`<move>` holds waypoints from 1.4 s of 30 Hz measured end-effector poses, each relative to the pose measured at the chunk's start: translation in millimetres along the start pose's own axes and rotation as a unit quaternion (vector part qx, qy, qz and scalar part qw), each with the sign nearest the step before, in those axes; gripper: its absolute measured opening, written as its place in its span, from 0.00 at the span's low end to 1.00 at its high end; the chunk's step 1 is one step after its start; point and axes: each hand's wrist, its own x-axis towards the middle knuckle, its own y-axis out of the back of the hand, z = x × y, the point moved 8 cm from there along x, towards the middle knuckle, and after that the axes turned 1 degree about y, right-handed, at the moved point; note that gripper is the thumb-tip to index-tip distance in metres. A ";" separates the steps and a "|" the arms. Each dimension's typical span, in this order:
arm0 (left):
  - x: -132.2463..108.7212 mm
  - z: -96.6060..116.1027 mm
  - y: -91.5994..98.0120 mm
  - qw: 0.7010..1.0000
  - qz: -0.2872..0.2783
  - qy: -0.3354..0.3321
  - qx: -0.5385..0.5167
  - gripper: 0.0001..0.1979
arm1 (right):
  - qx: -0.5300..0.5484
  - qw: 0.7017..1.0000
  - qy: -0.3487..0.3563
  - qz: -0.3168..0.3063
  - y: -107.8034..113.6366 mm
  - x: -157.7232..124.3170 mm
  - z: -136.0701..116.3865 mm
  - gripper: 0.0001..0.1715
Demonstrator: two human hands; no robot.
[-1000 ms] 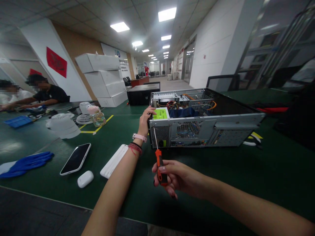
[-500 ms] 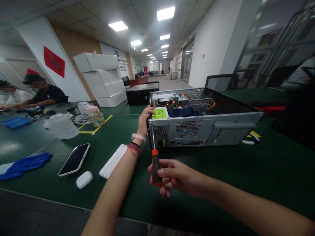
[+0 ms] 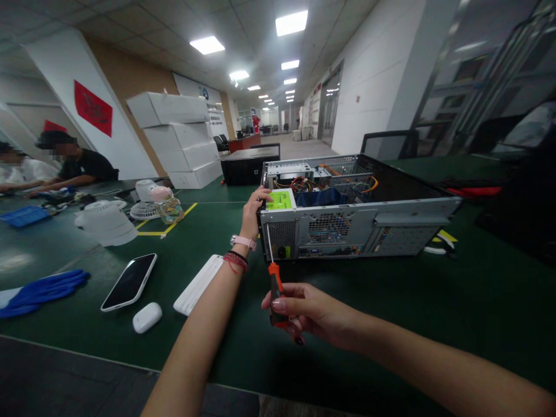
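Observation:
An opened computer case (image 3: 365,219) lies on its side on the green table, rear panel towards me. My left hand (image 3: 252,213) grips its near left corner, fingers bent over the edge beside the power supply (image 3: 281,200) with a bright green label. In my right hand (image 3: 310,308) is a screwdriver (image 3: 275,285) with an orange and dark handle, held between thumb and fingers. Its shaft points up and away, the tip at the upper left of the rear panel, above the power supply's mesh. Whether a screw sits under the tip is too small to tell.
Left of my arm lie a white power strip-like slab (image 3: 197,286), a phone (image 3: 130,282), a white earbud case (image 3: 147,318) and a blue glove (image 3: 46,291). White fans (image 3: 106,223) and stacked white boxes (image 3: 182,142) stand farther back. Co-workers sit at far left.
The fingers of my right hand have shifted around the screwdriver handle, which is tilted slightly differently. The tip stays at the same spot on the panel, and my left hand keeps its place.

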 end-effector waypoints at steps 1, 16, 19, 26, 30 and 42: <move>0.0 -0.2 -0.1 1.000 -0.001 0.001 0.000 0.15 | -0.001 1.000 0.000 -0.002 -0.5 -0.1 0.0 0.19; -0.4 3.0 -0.1 1.000 -0.003 0.004 0.015 0.16 | -0.035 0.999 -0.011 0.018 2.0 -1.5 2.1 0.20; -0.6 3.5 0.4 1.000 0.000 0.005 0.017 0.15 | -0.037 0.999 -0.011 0.016 2.0 -0.6 3.1 0.19; -1.4 2.2 0.0 1.000 0.001 0.002 0.007 0.15 | -0.025 1.000 -0.004 0.010 5.2 2.1 7.7 0.18; -1.5 1.0 0.2 1.000 0.002 0.004 -0.002 0.15 | -0.015 1.000 -0.013 -0.002 3.8 2.5 10.0 0.18; -1.8 1.6 0.8 1.000 0.003 0.008 -0.003 0.15 | 0.062 0.996 -0.032 -0.060 -4.2 1.4 12.4 0.21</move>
